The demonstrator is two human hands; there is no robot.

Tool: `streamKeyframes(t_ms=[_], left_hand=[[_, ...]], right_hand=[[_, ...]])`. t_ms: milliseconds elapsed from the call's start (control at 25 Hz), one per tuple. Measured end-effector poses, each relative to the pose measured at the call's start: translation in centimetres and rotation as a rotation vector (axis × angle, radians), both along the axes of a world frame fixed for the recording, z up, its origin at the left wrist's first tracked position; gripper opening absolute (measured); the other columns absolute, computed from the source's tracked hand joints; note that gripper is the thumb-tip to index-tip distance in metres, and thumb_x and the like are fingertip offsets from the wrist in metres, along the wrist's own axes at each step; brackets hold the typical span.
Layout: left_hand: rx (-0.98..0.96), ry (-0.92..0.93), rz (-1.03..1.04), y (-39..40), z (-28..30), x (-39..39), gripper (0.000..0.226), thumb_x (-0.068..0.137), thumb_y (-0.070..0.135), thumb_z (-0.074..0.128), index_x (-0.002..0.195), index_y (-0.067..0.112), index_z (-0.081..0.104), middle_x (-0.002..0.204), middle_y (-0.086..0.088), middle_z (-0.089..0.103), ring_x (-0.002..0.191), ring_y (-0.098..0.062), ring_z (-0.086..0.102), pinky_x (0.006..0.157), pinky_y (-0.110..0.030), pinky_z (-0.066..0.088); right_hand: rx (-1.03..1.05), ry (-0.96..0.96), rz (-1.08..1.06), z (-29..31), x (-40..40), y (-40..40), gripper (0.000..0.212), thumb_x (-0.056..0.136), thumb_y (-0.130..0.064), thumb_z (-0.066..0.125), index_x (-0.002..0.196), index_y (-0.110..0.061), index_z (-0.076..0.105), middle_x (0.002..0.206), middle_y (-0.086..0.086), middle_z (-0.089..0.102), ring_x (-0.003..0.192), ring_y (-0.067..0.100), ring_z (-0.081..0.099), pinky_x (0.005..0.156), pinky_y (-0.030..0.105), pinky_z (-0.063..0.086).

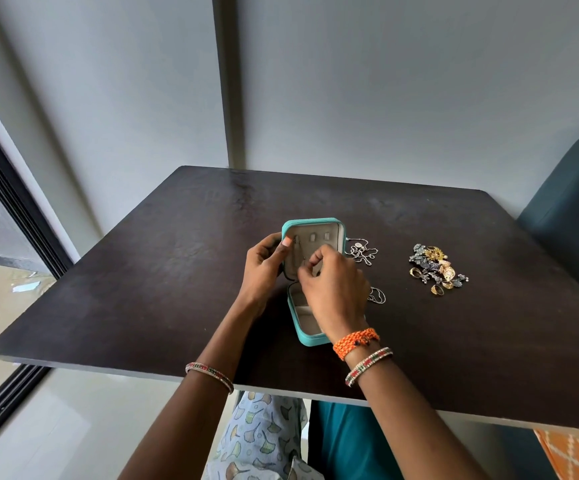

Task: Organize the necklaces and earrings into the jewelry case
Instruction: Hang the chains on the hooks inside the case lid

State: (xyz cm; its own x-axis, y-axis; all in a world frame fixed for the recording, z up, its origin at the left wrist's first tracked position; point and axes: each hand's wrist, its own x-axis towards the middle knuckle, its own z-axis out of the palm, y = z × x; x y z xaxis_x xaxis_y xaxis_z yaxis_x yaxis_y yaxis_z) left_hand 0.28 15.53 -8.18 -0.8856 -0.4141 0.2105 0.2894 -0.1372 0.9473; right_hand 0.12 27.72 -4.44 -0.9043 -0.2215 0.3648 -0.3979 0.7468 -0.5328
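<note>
1. Sitting nearest the camera, a person's lap shows under the table [108, 292] edge, in leaf-printed cloth and teal cloth; both forearms reach forward over the dark brown tabletop, one bangle on the left wrist, one bangle and an orange woven band on the right.
2. On the table, an open teal jewelry case [303, 336] lies with its base toward the person, beige-lined compartments showing inside; what they hold is hidden by the right arm.
3. The right hand [333, 289] hovers over the case with fingers curled, fingertips pinched together at the lid's lining, seemingly on a thin chain there, too small to tell for sure.
4. The left hand [263, 261] grips the left edge of the upright lid [315, 226], thumb pressed on the lining; three small tabs line the lid's top.
5. Two silver necklaces lie just right of the case: one small loop [377, 295] near the base, one tangled chain [362, 251] beside the lid.
6. Farther right, well apart, sits one heap of gold and dark earrings [437, 268], too tangled to count.
7. Beyond the table stand grey walls, a dark window frame at left, a dark teal chair at right.
</note>
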Motion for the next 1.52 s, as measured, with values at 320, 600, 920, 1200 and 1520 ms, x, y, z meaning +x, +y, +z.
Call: streamKeyframes(t_ms=[320, 600, 920, 1200, 1520], left_hand=[[-0.062, -0.032, -0.026, -0.3, 0.3, 0.3, 0.025, 0.096, 0.018, 0.049, 0.115, 0.008, 0.062, 0.105, -0.013, 0.067, 0.096, -0.022, 0.063, 0.087, -0.040, 0.052], [-0.073, -0.016, -0.008, 0.0, 0.0, 0.2, 0.022, 0.090, 0.008, 0.059, 0.110, 0.016, 0.062, 0.099, -0.002, 0.070, 0.092, -0.012, 0.066, 0.076, -0.025, 0.055], [-0.080, -0.048, -0.034, 0.1, 0.2, 0.5, 0.031, 0.089, -0.002, 0.057, 0.112, 0.019, 0.057, 0.102, -0.001, 0.068, 0.089, -0.008, 0.068, 0.069, -0.023, 0.057], [-0.103, -0.040, -0.008, 0.1, 0.0, 0.5, 0.035, 0.087, -0.005, 0.057, 0.112, 0.021, 0.056, 0.105, -0.002, 0.067, 0.095, -0.011, 0.066, 0.069, -0.020, 0.055], [-0.170, -0.044, 0.009, 0.1, -0.7, 0.1, 0.051, 0.080, -0.018, 0.054, 0.112, 0.021, 0.053, 0.103, -0.001, 0.065, 0.089, -0.010, 0.066, 0.068, -0.024, 0.057]], right_hand=[[-0.111, 0.077, -0.009, -0.3, -1.0, -1.5, 0.014, 0.090, -0.030, 0.056, 0.097, -0.020, 0.065, 0.095, 0.004, 0.071, 0.087, 0.029, 0.066, 0.066, 0.035, 0.048], [-0.035, -0.004, -0.001, -0.5, -1.5, -0.7, 0.010, 0.089, -0.028, 0.059, 0.093, -0.019, 0.064, 0.098, 0.005, 0.069, 0.092, 0.029, 0.065, 0.067, 0.031, 0.044], [0.014, -0.071, -0.003, -0.9, -1.3, -0.7, 0.009, 0.088, -0.029, 0.059, 0.090, -0.021, 0.065, 0.099, 0.006, 0.067, 0.095, 0.032, 0.064, 0.072, 0.035, 0.047], [-0.022, -0.205, -0.010, -1.1, -2.0, -1.3, 0.006, 0.082, -0.026, 0.062, 0.079, -0.021, 0.064, 0.097, 0.006, 0.067, 0.093, 0.033, 0.064, 0.073, 0.035, 0.050], [-0.103, -0.077, 0.018, -1.5, -2.1, 0.2, 0.006, 0.082, -0.026, 0.061, 0.078, -0.024, 0.057, 0.084, 0.002, 0.070, 0.081, 0.027, 0.066, 0.064, 0.032, 0.051]])
